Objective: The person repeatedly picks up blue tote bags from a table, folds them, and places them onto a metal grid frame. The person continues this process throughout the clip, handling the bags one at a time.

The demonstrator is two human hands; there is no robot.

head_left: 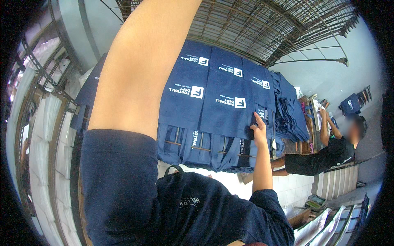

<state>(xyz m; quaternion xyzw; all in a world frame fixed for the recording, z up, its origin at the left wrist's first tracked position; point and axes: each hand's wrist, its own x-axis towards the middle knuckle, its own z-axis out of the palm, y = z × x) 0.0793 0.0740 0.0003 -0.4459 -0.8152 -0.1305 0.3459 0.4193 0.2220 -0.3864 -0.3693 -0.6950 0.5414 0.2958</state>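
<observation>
Stacked wire racks (254, 24) are slanting overhead. Below, navy bags (223, 88) are lying flat, overlapping, printed faces up, probably so the cloth isn't creasing; seemingly they're holding nothing. Left arm (135, 74) is spanning the view; left hand out of frame, can't tell its grip. Straps (232, 151) are hanging along the near edge. Right hand (259, 130) is resting at a bag's border, fingers extended; whether they're pinching cloth, can't tell.
</observation>
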